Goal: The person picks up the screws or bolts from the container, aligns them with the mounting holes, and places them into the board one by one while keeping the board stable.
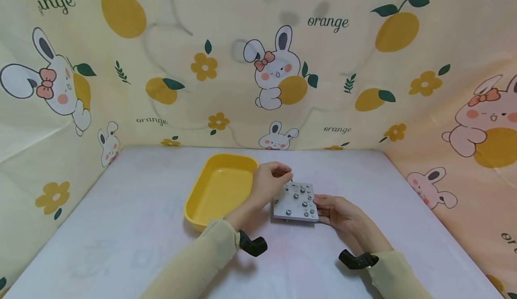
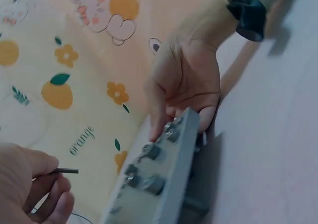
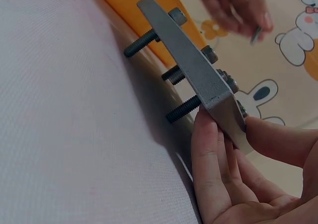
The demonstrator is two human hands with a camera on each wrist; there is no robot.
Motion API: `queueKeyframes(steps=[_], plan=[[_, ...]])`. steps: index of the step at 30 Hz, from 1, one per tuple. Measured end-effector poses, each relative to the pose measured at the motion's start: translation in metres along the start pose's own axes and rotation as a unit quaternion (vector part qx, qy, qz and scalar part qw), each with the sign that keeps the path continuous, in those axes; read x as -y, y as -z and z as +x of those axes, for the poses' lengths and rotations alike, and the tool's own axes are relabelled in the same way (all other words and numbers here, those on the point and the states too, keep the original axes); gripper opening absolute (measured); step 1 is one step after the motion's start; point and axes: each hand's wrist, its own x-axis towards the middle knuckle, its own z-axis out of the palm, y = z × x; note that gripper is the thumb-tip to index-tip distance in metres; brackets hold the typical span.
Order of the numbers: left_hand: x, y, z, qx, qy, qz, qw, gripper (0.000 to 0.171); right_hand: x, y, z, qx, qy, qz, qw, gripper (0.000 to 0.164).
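A square grey metal plate carries several socket-head screws, whose threaded shanks stick out below it in the right wrist view. My right hand grips the plate's right edge, thumb on top and fingers underneath, keeping it raised off the table. Above the plate's far edge, my left hand pinches a thin dark metal rod between thumb and fingertips. The rod's tip is apart from the plate in the left wrist view; its other end is hidden in the hand.
A yellow plastic tray stands left of the plate, partly behind my left forearm. The white table is bounded at the back and sides by a printed curtain with rabbits and oranges.
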Motion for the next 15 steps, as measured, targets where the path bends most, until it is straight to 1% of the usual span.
queueKeyframes(steps=[3, 5, 7, 9, 12, 15], plan=[[0.007, -0.015, -0.002, -0.039, 0.026, 0.004, 0.9989, 0.006, 0.002, 0.001, 0.001, 0.000, -0.001, 0.000, 1.000, 0.030], [0.013, -0.021, -0.004, -0.059, 0.031, 0.006, 0.9978, 0.006, 0.002, 0.001, 0.001, 0.007, 0.001, -0.004, 1.000, 0.028], [0.018, -0.025, -0.005, -0.076, 0.027, 0.012, 0.9967, 0.006, 0.003, 0.001, 0.002, 0.013, 0.007, -0.004, 1.000, 0.027], [0.022, -0.028, -0.006, -0.084, 0.017, 0.012, 0.9962, 0.007, 0.003, 0.001, 0.002, 0.020, 0.011, -0.004, 1.000, 0.025], [0.025, -0.030, -0.009, -0.100, 0.010, 0.018, 0.9948, 0.008, 0.002, 0.001, 0.001, 0.026, 0.006, -0.004, 1.000, 0.023], [0.027, -0.032, -0.011, -0.115, 0.008, 0.038, 0.9926, 0.008, 0.001, 0.001, 0.000, 0.023, 0.002, -0.003, 1.000, 0.022]])
